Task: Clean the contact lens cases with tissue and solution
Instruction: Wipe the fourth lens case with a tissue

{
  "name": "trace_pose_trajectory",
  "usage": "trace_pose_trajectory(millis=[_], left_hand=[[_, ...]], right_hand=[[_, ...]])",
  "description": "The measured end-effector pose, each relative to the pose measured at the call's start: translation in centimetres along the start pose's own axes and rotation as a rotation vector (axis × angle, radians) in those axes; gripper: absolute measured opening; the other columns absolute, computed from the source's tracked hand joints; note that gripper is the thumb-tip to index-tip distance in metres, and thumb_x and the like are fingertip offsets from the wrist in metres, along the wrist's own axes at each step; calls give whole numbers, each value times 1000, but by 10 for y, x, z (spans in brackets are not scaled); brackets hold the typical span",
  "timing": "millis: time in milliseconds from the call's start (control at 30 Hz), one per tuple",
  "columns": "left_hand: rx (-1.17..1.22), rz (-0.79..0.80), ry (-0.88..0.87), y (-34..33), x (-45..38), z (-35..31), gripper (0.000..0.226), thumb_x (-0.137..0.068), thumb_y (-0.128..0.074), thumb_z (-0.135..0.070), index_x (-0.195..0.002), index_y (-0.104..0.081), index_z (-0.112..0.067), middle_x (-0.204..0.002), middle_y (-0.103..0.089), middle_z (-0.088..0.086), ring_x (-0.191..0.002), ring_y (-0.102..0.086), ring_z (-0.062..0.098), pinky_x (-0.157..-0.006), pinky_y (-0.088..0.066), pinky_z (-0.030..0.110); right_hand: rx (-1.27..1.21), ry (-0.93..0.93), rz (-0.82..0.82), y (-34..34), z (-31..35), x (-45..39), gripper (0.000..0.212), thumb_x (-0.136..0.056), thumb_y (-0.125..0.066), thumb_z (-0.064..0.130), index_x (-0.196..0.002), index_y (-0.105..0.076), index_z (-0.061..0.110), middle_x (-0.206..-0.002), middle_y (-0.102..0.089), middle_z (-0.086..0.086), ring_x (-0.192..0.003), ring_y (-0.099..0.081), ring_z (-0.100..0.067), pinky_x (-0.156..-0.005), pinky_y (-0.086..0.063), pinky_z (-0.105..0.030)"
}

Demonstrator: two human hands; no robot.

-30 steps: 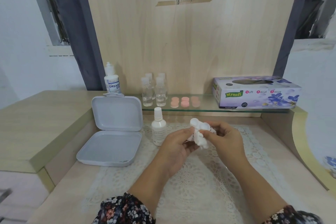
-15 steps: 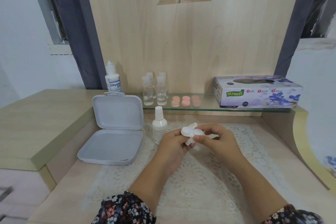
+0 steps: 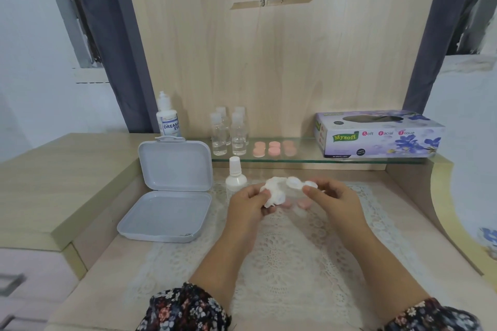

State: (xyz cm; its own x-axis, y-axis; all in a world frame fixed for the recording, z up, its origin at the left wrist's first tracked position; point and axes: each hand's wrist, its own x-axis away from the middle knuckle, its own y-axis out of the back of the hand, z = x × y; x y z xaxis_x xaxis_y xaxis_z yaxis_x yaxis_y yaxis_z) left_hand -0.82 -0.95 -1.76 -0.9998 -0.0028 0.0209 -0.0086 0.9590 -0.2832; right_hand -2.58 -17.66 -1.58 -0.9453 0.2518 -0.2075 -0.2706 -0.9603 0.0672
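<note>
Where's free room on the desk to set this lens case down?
Free: lace mat nearer than both hands; glass shelf between pink caps and tissue box; inside the open grey box. Crowded: by the spray bottle and clear bottles.

Left hand (image 3: 248, 203) pinches crumpled tissue (image 3: 271, 192) above lace mat (image 3: 282, 250); right hand (image 3: 332, 200) pinches white lens case (image 3: 298, 184) at its right end; tissue touches case's left end; both held above desk (image 3: 113, 271). Open grey box (image 3: 166, 196) lies left of mat; small white bottle (image 3: 235, 179) stands just beside box's lid. Glass shelf (image 3: 304, 154) carries four clear bottles (image 3: 228, 133), pink caps (image 3: 273, 148), tissue box (image 3: 379, 134); solution bottle (image 3: 168, 115) stands behind grey box.
</note>
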Motion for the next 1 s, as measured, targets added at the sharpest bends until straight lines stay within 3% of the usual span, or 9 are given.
trace_pose_trajectory(millis=[67,200,300,467,567,667,733,800,1000], left_hand=[[-49,-77,-50,2,-1,-2,12,-93,-55,-1,-91,-66,-7,-81,-67,5,-57,-60,10,-61,-51,24],[-149,-149,-98,3,1,-5,17,-91,-53,1,-98,-56,-14,-87,-67,8,-57,-62,15,-48,-46,21],[-205,-115,-103,4,5,-6,18,-90,-52,1,-99,-55,-15,-88,-67,13,-55,-58,15,-45,-44,19],[-293,-75,-93,7,10,-1,14,-88,-60,-6,-95,-68,-15,-83,-70,-1,-67,-61,8,-59,-48,19],[-306,-66,-85,10,15,-1,14,-86,-62,-5,-82,-71,-14,-75,-69,-3,-64,-62,6,-69,-53,29],[-313,-91,-68,13,19,-2,13,-86,-62,-6,-78,-70,-12,-72,-65,-1,-61,-56,8,-58,-48,21],[-301,-101,-47,16,23,-3,11,-87,-63,-7,-80,-70,-11,-72,-63,0,-57,-53,7,-52,-43,16],[-262,-98,-30,18,27,-6,8,-88,-63,-6,-83,-69,-9,-73,-63,3,-54,-52,6,-47,-41,13],[-185,-66,-34,33,37,-16,9,-87,-66,-6,-79,-70,-8,-68,-66,0,-52,-57,4,-51,-44,15]], right_hand=[[143,-26,74,6,-2,-1,4,-79,-76,23,-83,-74,24,-86,-71,-5,-73,-64,-18,-70,-48,-27],[417,-41,208,13,-1,3,4,-75,-78,30,-77,-75,31,-78,-69,9,-65,-57,-6,-64,-44,-22],[541,-44,247,15,-4,4,10,-70,-77,39,-80,-73,39,-81,-68,13,-77,-60,-8,-70,-45,-25],[719,-7,293,15,-5,4,15,-70,-75,43,-84,-69,41,-82,-67,16,-86,-57,-3,-93,-44,-38],[681,21,250,15,-4,5,17,-74,-75,46,-90,-70,40,-85,-66,15,-84,-58,-5,-84,-47,-34],[518,71,161,11,0,9,4,-81,-73,37,-83,-73,34,-80,-66,13,-78,-59,-8,-72,-49,-31],[428,130,143,8,5,11,7,-82,-73,26,-79,-74,32,-77,-68,15,-76,-58,-6,-69,-45,-23],[381,156,177,3,11,12,9,-82,-73,23,-79,-75,31,-76,-69,18,-72,-57,-2,-62,-40,-12],[368,110,389,-35,23,18,20,-78,-77,33,-96,-70,39,-85,-73,17,-77,-61,10,-65,-41,-3]])
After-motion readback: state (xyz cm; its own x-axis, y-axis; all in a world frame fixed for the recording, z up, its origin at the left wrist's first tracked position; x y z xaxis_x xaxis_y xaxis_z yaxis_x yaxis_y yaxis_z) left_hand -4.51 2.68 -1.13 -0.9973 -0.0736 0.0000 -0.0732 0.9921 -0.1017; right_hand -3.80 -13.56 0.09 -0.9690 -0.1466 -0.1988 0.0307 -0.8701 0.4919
